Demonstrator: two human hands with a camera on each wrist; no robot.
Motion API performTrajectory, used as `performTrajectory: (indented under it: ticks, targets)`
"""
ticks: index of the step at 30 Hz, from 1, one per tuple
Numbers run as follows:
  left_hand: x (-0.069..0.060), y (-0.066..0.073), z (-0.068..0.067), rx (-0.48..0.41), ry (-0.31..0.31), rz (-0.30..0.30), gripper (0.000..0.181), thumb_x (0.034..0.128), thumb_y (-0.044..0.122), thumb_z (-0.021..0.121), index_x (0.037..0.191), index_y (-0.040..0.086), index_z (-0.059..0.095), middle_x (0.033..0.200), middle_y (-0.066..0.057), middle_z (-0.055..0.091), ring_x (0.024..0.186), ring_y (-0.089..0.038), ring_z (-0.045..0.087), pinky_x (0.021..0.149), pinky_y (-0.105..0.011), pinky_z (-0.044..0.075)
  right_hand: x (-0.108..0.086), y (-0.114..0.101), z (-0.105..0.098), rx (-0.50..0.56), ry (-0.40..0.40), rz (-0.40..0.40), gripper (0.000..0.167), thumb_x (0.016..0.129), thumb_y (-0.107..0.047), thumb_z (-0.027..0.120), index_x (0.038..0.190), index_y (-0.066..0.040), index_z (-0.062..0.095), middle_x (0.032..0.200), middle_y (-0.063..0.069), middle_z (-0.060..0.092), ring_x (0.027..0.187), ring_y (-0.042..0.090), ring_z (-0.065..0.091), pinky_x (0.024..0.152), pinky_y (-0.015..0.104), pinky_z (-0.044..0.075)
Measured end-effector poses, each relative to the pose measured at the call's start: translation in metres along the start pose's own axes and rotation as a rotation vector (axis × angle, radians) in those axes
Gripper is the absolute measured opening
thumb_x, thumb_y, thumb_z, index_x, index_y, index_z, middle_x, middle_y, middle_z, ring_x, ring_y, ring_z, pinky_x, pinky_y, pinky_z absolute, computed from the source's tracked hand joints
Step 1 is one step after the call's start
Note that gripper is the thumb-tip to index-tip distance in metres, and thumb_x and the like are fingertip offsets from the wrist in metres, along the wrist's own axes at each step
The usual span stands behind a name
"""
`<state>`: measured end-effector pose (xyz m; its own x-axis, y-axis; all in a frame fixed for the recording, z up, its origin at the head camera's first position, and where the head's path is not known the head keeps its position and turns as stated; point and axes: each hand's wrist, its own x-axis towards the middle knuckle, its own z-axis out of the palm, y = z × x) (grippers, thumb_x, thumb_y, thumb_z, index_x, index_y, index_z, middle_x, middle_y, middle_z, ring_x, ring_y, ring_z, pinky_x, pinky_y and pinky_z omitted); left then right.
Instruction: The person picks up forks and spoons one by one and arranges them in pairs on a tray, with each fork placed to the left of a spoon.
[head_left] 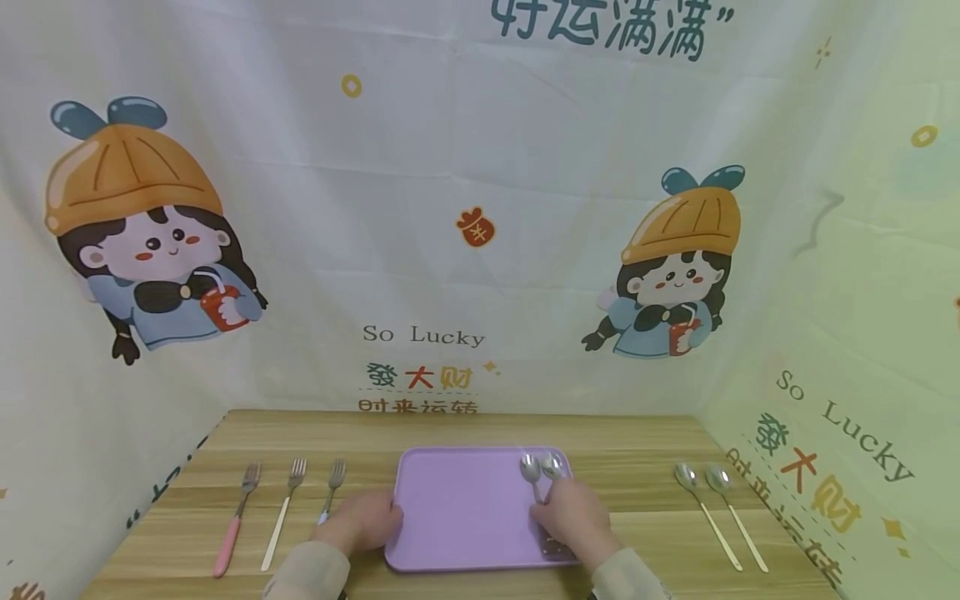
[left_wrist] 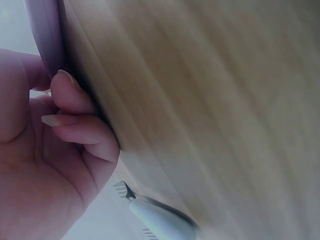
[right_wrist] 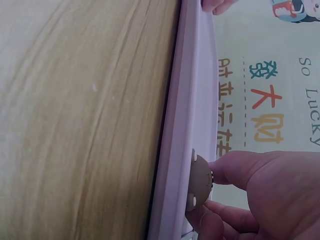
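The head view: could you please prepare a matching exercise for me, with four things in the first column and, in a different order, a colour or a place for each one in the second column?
Column 1
1. Tray
2. Left hand
3. Pink-handled fork
4. Right hand

Column 2
A. Leftmost of the three forks
B. At the right side of the tray
C. Purple
D. At the left edge of the tray

Right pairs: 1-C, 2-D, 3-A, 4-B

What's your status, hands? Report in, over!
Left hand grips purple tray by its edge. Right hand holds brown handle. Two spoon heads on tray. Fork close by left hand.
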<state>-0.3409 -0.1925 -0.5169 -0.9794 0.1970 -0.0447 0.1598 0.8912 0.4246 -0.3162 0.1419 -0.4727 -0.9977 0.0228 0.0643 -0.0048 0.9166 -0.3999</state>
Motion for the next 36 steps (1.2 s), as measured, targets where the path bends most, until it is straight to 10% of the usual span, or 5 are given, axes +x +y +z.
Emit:
performTrajectory:
  ticks: [6, 14, 36]
  targets:
    - [-0.016, 0.021, -0.015, -0.038, 0.010, -0.028, 0.021, 0.1019, 0.023, 0.055, 0.092, 0.010, 0.067, 0.087, -0.008, 0.068, 0.078, -0.025, 0.060, 0.081, -0.049, 0.055, 0.000, -0.001, 0.001, 0.006, 0.001, -0.009, 0.040, 0.093, -0.030, 0.081, 0.064, -0.016, 0.057, 0.060, -0.003, 0.059, 0.054, 0.013, 0.053, 0.052, 0.026, 0.039]
    - [0.003, -0.002, 0.001, 0.004, -0.004, -0.008, 0.027, 0.1035, 0.029, 0.049, 0.096, 0.012, 0.069, 0.088, -0.006, 0.068, 0.079, -0.022, 0.060, 0.080, -0.045, 0.055, -0.001, 0.001, 0.001, 0.018, -0.007, -0.008, 0.042, 0.094, -0.032, 0.081, 0.064, -0.016, 0.056, 0.060, -0.002, 0.058, 0.054, 0.013, 0.053, 0.051, 0.026, 0.040]
    - [0.009, -0.010, 0.008, 0.011, 0.006, 0.010, 0.026, 0.1037, 0.029, 0.050, 0.096, 0.013, 0.069, 0.090, -0.005, 0.070, 0.079, -0.022, 0.060, 0.080, -0.046, 0.055, -0.003, 0.002, -0.003, 0.025, 0.000, -0.008, 0.044, 0.095, -0.034, 0.079, 0.064, -0.016, 0.055, 0.060, -0.002, 0.058, 0.053, 0.013, 0.052, 0.051, 0.027, 0.039]
